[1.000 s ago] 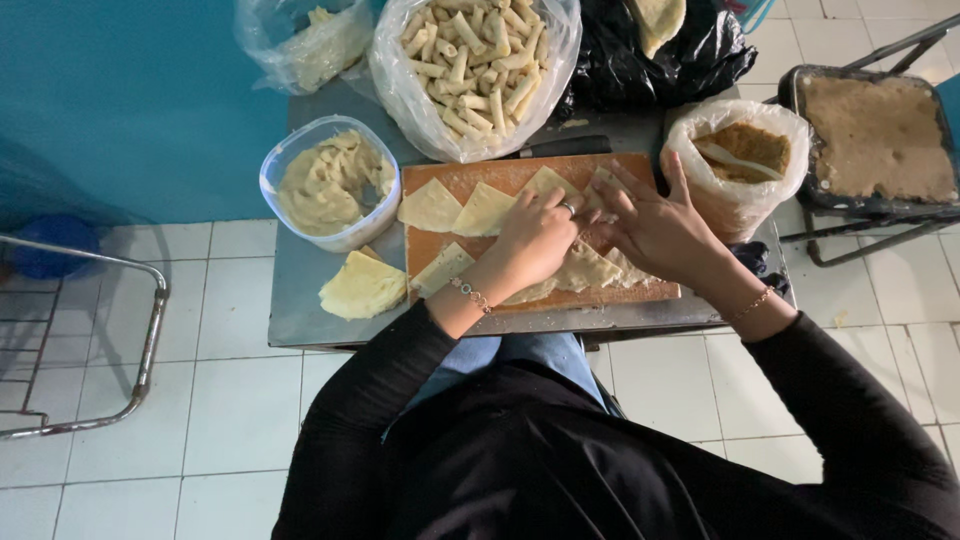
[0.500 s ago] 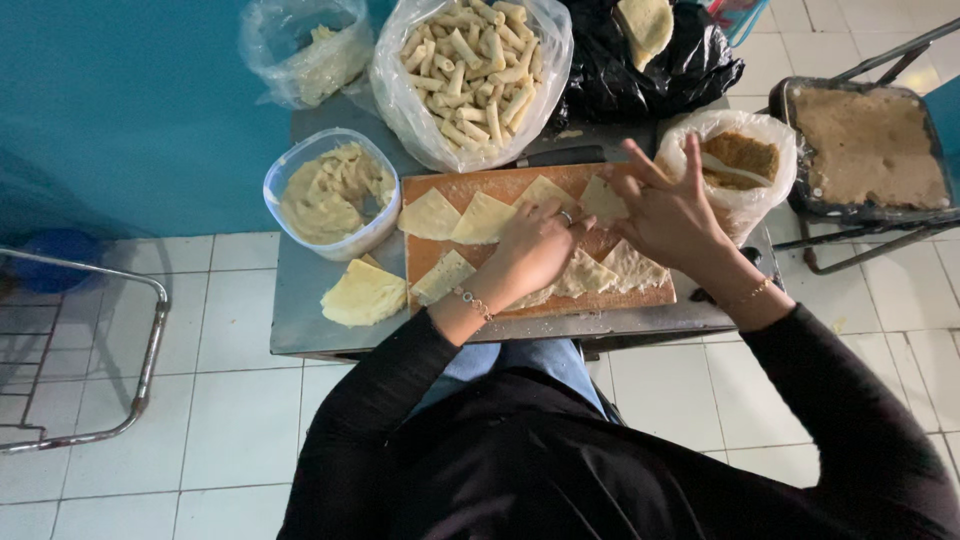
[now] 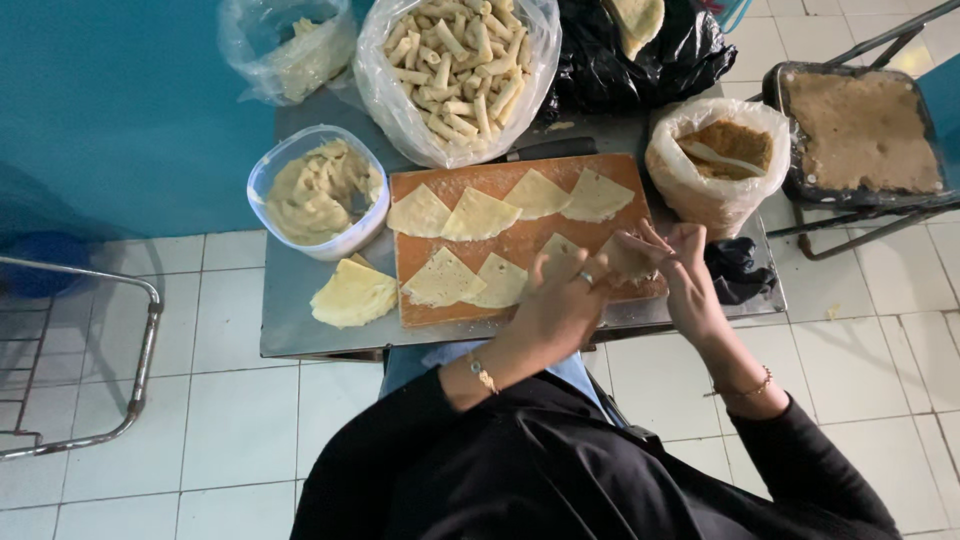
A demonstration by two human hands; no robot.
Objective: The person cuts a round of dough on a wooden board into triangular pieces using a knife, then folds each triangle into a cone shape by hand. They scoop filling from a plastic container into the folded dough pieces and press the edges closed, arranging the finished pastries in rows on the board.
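An orange cutting board lies on a small grey metal table, with several pale triangular pastry wrappers laid out on it. Near the board's right end, my left hand and my right hand meet over one wrapper, and the fingers of both pinch and fold it. A ring shows on my left hand and a thin bracelet on each wrist.
A clear tub of pale filling and a stack of wrappers sit left of the board. Behind it is a bag of rolled pastries and a black bag. A bag of brown crumbs, a crumb tray and a metal rack flank the table.
Both hands have shifted from the board's middle to its right end. They now fold a single wrapper between them, and the wrappers at the middle of the board are uncovered.
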